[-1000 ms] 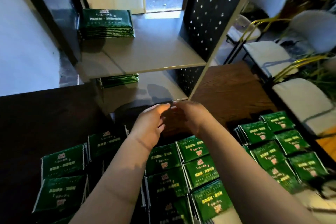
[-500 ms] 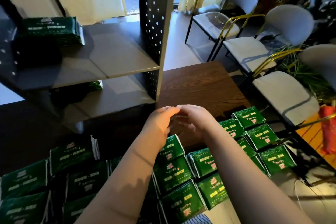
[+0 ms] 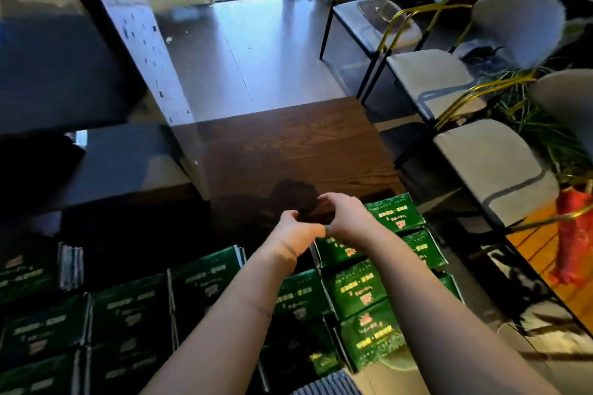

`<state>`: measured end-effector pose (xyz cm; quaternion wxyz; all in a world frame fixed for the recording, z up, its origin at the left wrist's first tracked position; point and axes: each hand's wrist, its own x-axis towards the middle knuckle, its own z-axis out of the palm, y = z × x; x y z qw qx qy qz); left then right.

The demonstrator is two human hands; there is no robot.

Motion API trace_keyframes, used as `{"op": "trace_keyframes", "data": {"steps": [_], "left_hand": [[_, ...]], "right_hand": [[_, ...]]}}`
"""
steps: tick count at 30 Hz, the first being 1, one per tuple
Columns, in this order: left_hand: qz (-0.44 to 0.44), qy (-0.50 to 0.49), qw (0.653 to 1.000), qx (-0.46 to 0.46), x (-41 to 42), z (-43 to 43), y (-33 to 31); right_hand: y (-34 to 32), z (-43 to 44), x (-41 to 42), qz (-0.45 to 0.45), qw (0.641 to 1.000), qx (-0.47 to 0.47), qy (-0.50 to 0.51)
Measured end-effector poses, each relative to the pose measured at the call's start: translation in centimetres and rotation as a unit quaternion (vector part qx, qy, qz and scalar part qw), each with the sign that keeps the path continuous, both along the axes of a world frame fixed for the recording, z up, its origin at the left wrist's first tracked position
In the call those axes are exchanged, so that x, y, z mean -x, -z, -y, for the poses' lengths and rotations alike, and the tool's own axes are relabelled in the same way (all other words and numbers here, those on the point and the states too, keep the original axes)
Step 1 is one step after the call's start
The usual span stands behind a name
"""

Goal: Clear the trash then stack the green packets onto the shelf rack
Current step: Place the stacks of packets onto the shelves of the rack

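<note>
On the brown wooden table [image 3: 288, 144], close to the person, many green packets [image 3: 362, 289] are lying flat in rows; they are sitting side by side and touching, with gold and red writing showing on top; the ones on the left are lying in dark shadow. Both bare arms are reaching out over the packets; the left hand [image 3: 293, 231] and the right hand [image 3: 345, 218] are meeting just above the far row, near the bare part of the table. The fingers of both hands are curling in toward each other, and the thumbs are almost touching; a small dark shape is showing between them, but it is too dark to tell if the hands are pinching something or holding nothing. The right wrist is hanging over a bright green packet at the far right of the rows. The shelf rack [image 3: 106, 167] is standing on the left end of the table; it is looking dark and blurry, with a side panel full of little holes. Past the table, the shiny floor [image 3: 256, 42] is catching light. On the right, grey chairs [image 3: 426, 74] with gold frames are standing in a line; green leaves [image 3: 542, 128] are poking out behind them; a red thing [image 3: 574, 234] is hanging by the edge.
</note>
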<state>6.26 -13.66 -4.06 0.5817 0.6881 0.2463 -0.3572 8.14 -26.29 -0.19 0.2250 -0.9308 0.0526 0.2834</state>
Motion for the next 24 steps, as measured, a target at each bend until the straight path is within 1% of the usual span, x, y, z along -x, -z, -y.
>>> {"op": "trace_keyframes", "data": {"steps": [2, 4, 7, 10, 14, 18, 21, 24], "left_hand": [[0.004, 0.074, 0.994, -0.081, -0.4, 1.2, 1.1], [-0.005, 0.151, 0.977, -0.148, -0.6, 2.0, 2.0], [-0.003, 0.252, 0.936, -0.246, -0.8, 2.9, 2.4], [0.001, 0.304, 0.914, -0.270, -1.2, 3.6, 2.5], [-0.004, 0.333, 0.899, -0.284, -1.7, 3.9, 2.8], [0.001, 0.337, 0.896, -0.290, -1.8, 3.9, 2.8], [0.016, 0.321, 0.903, -0.284, -1.6, 3.7, 2.9], [0.047, 0.285, 0.919, -0.270, -1.7, 3.0, 2.7]], "right_hand": [[0.8, 1.1, -0.4, -0.039, 0.992, 0.063, -0.098], [1.7, 1.8, -0.7, -0.075, 0.981, 0.092, -0.151], [2.8, 2.5, -0.7, -0.092, 0.978, 0.080, -0.169], [3.6, 2.9, -1.0, -0.100, 0.975, 0.071, -0.186], [4.2, 3.0, -1.3, -0.110, 0.963, 0.088, -0.228], [4.7, 3.0, -1.5, -0.121, 0.957, 0.105, -0.243], [4.8, 2.9, -1.9, -0.101, 0.954, 0.120, -0.254], [4.6, 2.7, -2.3, -0.052, 0.959, 0.130, -0.248]]}}
